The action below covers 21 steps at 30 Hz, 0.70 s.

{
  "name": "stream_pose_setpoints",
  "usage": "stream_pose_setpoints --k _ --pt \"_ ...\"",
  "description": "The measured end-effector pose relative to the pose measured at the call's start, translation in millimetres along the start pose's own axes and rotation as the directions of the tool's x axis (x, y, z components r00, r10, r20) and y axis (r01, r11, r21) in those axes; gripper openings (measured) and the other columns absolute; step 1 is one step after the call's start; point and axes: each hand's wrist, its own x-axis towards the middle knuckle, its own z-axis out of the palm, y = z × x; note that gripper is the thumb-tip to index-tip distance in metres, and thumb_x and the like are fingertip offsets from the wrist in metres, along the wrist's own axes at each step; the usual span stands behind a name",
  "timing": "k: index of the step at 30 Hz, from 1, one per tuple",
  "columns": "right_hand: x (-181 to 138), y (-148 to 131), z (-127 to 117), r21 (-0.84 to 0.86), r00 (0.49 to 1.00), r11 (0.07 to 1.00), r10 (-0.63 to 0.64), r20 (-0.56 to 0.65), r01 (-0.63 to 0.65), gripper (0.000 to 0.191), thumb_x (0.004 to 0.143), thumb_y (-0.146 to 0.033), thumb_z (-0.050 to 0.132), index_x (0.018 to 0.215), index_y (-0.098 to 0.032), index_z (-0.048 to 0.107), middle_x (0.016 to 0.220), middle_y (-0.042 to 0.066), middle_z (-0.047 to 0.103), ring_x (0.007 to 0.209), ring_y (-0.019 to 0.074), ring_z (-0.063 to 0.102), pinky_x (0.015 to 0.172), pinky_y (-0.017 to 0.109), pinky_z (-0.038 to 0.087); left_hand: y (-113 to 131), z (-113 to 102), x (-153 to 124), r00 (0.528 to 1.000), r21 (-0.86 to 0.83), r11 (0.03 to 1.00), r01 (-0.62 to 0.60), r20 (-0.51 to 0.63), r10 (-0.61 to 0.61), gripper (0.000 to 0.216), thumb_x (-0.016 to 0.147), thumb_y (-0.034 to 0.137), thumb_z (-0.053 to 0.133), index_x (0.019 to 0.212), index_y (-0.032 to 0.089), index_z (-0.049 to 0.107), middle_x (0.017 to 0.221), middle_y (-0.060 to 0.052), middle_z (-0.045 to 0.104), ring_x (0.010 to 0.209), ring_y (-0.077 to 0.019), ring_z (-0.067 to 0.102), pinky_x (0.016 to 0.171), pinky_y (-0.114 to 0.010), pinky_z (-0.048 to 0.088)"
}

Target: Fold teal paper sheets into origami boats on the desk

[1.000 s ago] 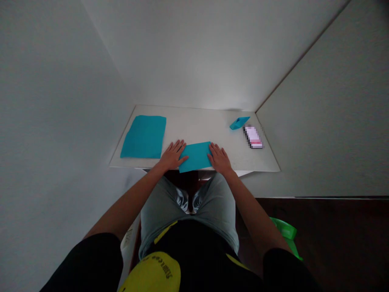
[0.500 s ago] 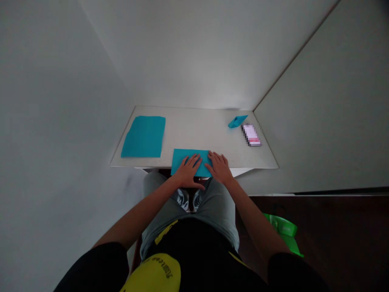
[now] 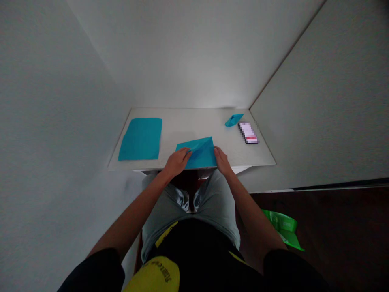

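A folded teal paper sheet (image 3: pixel 199 152) lies at the near edge of the small white table (image 3: pixel 194 125), its left part lifted into a fold. My left hand (image 3: pixel 178 159) pinches the paper's left side with curled fingers. My right hand (image 3: pixel 222 159) rests against the paper's right edge, fingers together and pressing on it. Both forearms reach forward over my lap.
A flat teal sheet (image 3: pixel 140 138) lies on the table's left. A small folded teal paper boat (image 3: pixel 234 119) and a phone (image 3: pixel 248 133) sit at the back right. Walls close in on three sides. A green object (image 3: pixel 282 229) lies on the dark floor at right.
My left hand went from flat on the paper's middle to pinching and lifting its left side. The paper now sits slightly farther onto the table and is tilted.
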Motion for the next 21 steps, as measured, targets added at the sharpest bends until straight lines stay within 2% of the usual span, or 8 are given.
stream_pose_setpoints --k 3,6,8,10,13,15,18,21 --pt "-2 -5 5 0.081 0.995 0.997 0.007 0.099 -0.015 0.087 0.097 -0.093 0.03 0.122 -0.027 0.082 0.124 0.008 0.083 0.129 0.0332 0.072 0.127 0.054 0.044 -4 25 -13 0.981 0.196 0.971 -0.138 0.163 0.106 0.052 0.11 0.046 0.053 0.154 0.02 0.062 0.168 -0.013 0.055 0.157 -0.0324 0.05 0.133 -0.052 0.037" --pt "-9 -12 7 0.233 0.964 0.971 -0.01 0.265 -0.054 0.086 0.1 -0.091 0.028 0.131 -0.029 0.079 0.122 0.007 0.085 0.14 0.0325 0.067 0.134 0.057 0.032 -6 50 -29 0.968 0.337 0.917 -0.213 0.203 0.151 0.081 0.098 0.054 0.071 0.164 0.012 0.05 0.175 -0.022 0.042 0.167 -0.0395 0.032 0.138 -0.062 0.021" --pt "-12 -15 9 0.349 0.93 0.931 -0.025 0.366 -0.112 0.09 0.1 -0.092 0.025 0.142 -0.029 0.072 0.124 0.008 0.084 0.139 0.0321 0.068 0.134 0.059 0.031 -5 58 -37 0.971 0.355 0.909 -0.217 0.178 0.162 0.078 0.097 0.042 0.073 0.164 0.01 0.049 0.174 -0.023 0.044 0.167 -0.038 0.034 0.139 -0.06 0.021" --pt "-12 -16 11 0.432 0.91 0.885 -0.024 0.414 -0.173 0.097 0.096 -0.096 0.023 0.148 -0.028 0.066 0.129 0.011 0.083 0.13 0.0323 0.074 0.128 0.06 0.04 -4 58 -39 0.984 0.304 0.938 -0.165 0.12 0.134 0.06 0.099 0.025 0.066 0.158 0.014 0.058 0.169 -0.019 0.052 0.16 -0.0343 0.046 0.138 -0.055 0.028" --pt "-7 -15 12 0.464 0.93 0.868 -0.009 0.368 -0.175 0.102 0.093 -0.099 0.02 0.153 -0.027 0.06 0.142 0.015 0.076 0.126 0.0322 0.076 0.116 0.057 0.053 -2 46 -32 1.0 0.036 0.999 -0.003 -0.029 0.004 0.036 0.104 0.025 0.058 0.135 0.019 0.075 0.15 -0.014 0.071 0.139 -0.0315 0.066 0.129 -0.049 0.044" --pt "-4 -15 11 0.456 0.965 0.883 -0.009 0.261 -0.115 0.101 0.094 -0.097 0.016 0.157 -0.028 0.055 0.149 0.016 0.071 0.13 0.032 0.073 0.109 0.054 0.058 -2 34 -22 0.974 -0.278 0.954 0.113 -0.16 -0.162 0.032 0.107 0.036 0.061 0.126 0.019 0.078 0.137 -0.012 0.078 0.13 -0.0316 0.071 0.123 -0.049 0.051" --pt "-2 -20 7 0.397 0.994 0.917 -0.069 0.088 0.029 0.085 0.1 -0.089 0.032 0.157 -0.03 0.052 0.15 0.016 0.069 0.132 0.0304 0.07 0.108 0.051 0.059 -3 19 -2 0.846 -0.719 0.679 0.149 -0.263 -0.464 0.039 0.105 0.046 0.065 0.131 0.018 0.075 0.137 -0.012 0.078 0.133 -0.0307 0.07 0.12 -0.046 0.053" --pt "-5 -27 9 0.273 0.985 0.949 -0.172 0.036 0.156 0.072 0.102 -0.077 0.054 0.156 -0.029 0.053 0.147 0.015 0.069 0.134 0.0298 0.067 0.116 0.052 0.054 -8 17 10 0.738 -0.899 0.419 0.124 -0.199 -0.645 0.041 0.11 0.042 0.056 0.143 0.02 0.067 0.145 -0.01 0.075 0.136 -0.0258 0.07 0.119 -0.042 0.055"
